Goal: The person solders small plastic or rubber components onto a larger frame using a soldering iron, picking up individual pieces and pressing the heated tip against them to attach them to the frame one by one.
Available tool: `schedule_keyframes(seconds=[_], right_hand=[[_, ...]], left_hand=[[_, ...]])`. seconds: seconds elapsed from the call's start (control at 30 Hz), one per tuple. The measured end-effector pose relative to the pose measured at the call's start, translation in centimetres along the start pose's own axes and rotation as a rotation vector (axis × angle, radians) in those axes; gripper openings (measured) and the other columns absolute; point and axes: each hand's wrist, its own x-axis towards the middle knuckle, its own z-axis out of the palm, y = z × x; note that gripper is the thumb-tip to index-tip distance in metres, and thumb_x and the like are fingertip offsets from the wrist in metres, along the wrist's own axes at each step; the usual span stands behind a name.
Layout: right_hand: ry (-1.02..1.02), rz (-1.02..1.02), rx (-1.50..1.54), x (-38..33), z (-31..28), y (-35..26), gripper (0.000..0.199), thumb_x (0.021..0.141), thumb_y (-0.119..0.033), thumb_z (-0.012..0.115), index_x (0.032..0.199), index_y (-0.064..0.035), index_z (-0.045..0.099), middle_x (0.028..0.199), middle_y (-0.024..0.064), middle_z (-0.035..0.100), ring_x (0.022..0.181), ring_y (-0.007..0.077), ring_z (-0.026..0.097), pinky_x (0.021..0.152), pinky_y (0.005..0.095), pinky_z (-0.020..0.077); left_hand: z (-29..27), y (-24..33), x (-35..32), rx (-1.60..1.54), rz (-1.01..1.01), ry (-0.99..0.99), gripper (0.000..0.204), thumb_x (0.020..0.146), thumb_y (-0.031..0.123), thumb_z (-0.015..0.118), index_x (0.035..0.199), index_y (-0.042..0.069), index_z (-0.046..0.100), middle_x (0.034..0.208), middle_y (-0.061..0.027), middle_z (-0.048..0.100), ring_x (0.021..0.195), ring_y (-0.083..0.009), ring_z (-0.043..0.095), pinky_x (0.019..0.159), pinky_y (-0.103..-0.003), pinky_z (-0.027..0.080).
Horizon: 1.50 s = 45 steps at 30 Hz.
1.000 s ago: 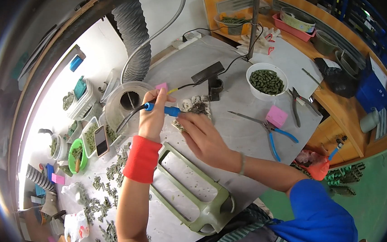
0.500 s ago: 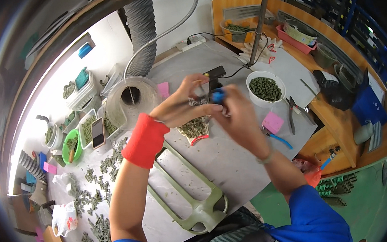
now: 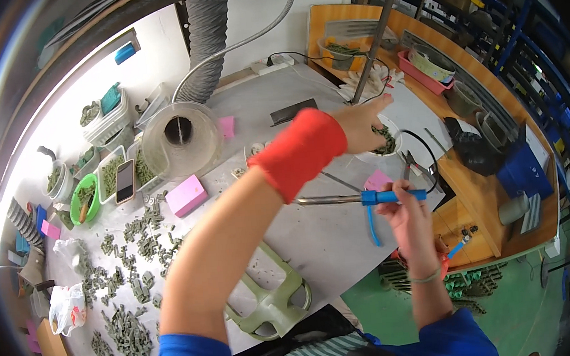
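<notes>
My left hand [image 3: 364, 126], in a red wristband [image 3: 303, 151], is stretched far to the right over a white bowl [image 3: 399, 143] of dark green pieces. Its fingers are apart; I see nothing held in them. Nearer to me, my right hand [image 3: 409, 220] is closed on the blue handle of a soldering iron [image 3: 388, 197]. The iron's metal shaft points left, passing beyond my left forearm, and a black cord loops up from its handle. A pale green moulded frame [image 3: 282, 297] lies at the near table edge, partly hidden by my left arm.
Loose grey-green pieces [image 3: 128, 331] spread over the left of the table. Beyond them stand a phone [image 3: 124, 182], a pink block [image 3: 186, 196], a green basket [image 3: 75, 211] and a clear round container [image 3: 209, 144] below a grey hose. Pliers [image 3: 409, 163] lie right, near a metal post [image 3: 370, 57].
My hands, close together over the table's middle before, are now apart. The left has moved right to the bowl; the right has come lower and rightward, with the soldering iron now plainly visible.
</notes>
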Motion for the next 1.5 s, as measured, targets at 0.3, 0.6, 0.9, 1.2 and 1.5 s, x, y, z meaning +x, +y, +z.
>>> schedule_keyframes(seconds=[0.3, 0.6, 0.9, 1.2, 1.5], right_hand=[[-0.127, -0.018, 0.262, 4.4, 5.0, 3.4, 0.017, 0.095, -0.015, 0.056, 0.1, 0.0011, 0.058, 0.096, 0.0106, 0.062, 0.082, 0.0212, 0.062, 0.08, 0.0338, 0.0519], [-0.217, -0.099, -0.075, 10.5, 3.4, -2.8, 0.018, 0.093, -0.016, 0.059, 0.096, 0.0013, 0.061, 0.095, 0.0111, 0.064, 0.078, 0.0176, 0.064, 0.077, 0.0321, 0.0543], [0.052, -0.102, 0.035, 10.0, 2.4, -0.7, 0.022, 0.092, -0.019, 0.062, 0.099, 0.0022, 0.061, 0.093, 0.0091, 0.064, 0.076, 0.0161, 0.064, 0.077, 0.0302, 0.0555], [0.115, -0.191, 0.123, 12.2, 1.5, -0.2, 0.023, 0.092, -0.02, 0.063, 0.101, 0.0016, 0.06, 0.095, 0.0089, 0.064, 0.078, 0.0166, 0.064, 0.078, 0.0299, 0.0556], [0.086, -0.129, 0.123, 13.2, 2.3, 1.8, 0.022, 0.092, -0.019, 0.063, 0.101, 0.0014, 0.06, 0.096, 0.0084, 0.064, 0.078, 0.0162, 0.063, 0.079, 0.0298, 0.0547]], left_hand=[[-7.2, 7.8, -19.3, 0.139, 0.203, 0.402, 0.034, 0.091, 0.006, 0.057, 0.124, 0.0, 0.056, 0.1, -0.0116, 0.067, 0.095, -0.0179, 0.064, 0.085, -0.034, 0.049], [6.0, 2.1, -31.3, 0.043, -0.253, 0.174, 0.029, 0.086, 0.013, 0.064, 0.114, 0.004, 0.062, 0.103, -0.0137, 0.063, 0.097, -0.031, 0.058, 0.087, -0.039, 0.047], [15.7, -9.8, -21.1, 0.432, -0.245, 0.386, 0.049, 0.086, 0.023, 0.063, 0.128, 0.002, 0.05, 0.131, -0.0161, 0.047, 0.124, -0.0352, 0.043, 0.098, -0.045, 0.04], [16.7, -15.5, -13.6, 0.625, -0.394, 0.432, 0.071, 0.084, 0.048, 0.061, 0.137, 0.003, 0.045, 0.142, -0.0145, 0.04, 0.135, -0.0344, 0.033, 0.11, -0.044, 0.03], [11.0, -20.8, -12.7, 0.581, -0.346, 0.409, 0.072, 0.081, 0.045, 0.067, 0.136, 0.004, 0.044, 0.14, -0.0131, 0.042, 0.134, -0.0342, 0.033, 0.111, -0.044, 0.03]])
